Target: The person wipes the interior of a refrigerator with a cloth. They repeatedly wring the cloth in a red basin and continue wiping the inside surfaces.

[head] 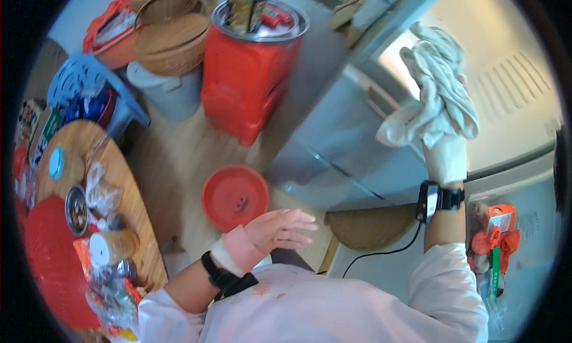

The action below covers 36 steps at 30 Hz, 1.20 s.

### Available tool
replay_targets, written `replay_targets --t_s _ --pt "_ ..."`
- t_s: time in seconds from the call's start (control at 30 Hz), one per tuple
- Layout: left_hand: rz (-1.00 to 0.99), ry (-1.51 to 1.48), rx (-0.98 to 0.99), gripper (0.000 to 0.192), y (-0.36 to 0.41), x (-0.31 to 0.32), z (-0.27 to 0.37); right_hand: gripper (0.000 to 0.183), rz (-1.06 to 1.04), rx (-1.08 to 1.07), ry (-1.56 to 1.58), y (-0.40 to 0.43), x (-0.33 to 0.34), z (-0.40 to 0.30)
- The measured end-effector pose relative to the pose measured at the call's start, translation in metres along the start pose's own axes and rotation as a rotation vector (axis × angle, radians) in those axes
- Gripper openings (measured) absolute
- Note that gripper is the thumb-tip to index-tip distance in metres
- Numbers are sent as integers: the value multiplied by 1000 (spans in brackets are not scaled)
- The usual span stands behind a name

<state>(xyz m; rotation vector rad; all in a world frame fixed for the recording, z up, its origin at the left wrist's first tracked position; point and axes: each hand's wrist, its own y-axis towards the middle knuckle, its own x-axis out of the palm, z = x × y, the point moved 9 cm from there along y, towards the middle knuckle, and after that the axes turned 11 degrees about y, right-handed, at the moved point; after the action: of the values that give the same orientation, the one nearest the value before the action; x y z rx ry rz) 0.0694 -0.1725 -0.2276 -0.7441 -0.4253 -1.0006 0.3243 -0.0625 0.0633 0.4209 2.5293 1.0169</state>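
Observation:
My right hand (pixel 460 80) is at the upper right, mostly hidden by a pale, damp-looking cloth (pixel 440 83) that it holds. The cloth hangs bunched before the lit, cream inner wall (pixel 514 92) of an open refrigerator; whether it touches the wall I cannot tell. A pale cuff (pixel 447 159) covers that wrist, with a black strapped device (pixel 430 202) below it. My left hand (pixel 286 231) hovers in front of my white shirt, fingers extended and holding nothing. It has a pink cuff (pixel 243 249) at the wrist. A red plastic basin (pixel 234 195) lies beyond it on the floor.
Grey refrigerator fronts (pixel 339 142) stand below the open compartment. Packages, including an orange box (pixel 500 217), sit at the right. A wooden table (pixel 143 240) with jars and bags is at left. Farther off are a red stool-like stand (pixel 248 83), a bucket (pixel 172 92) and a blue chair (pixel 78 77).

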Motion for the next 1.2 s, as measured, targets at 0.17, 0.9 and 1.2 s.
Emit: replay_targets --t_s 0.17,0.9,1.2 --pt "-13 -282 -39 76 3 -4 -64 55 120 728 1261 -107 83 69" --pt "995 270 377 40 127 -409 -259 115 -708 1021 443 -534 364 406" --pt "990 87 457 54 152 -478 -297 54 -513 917 877 -540 413 400"
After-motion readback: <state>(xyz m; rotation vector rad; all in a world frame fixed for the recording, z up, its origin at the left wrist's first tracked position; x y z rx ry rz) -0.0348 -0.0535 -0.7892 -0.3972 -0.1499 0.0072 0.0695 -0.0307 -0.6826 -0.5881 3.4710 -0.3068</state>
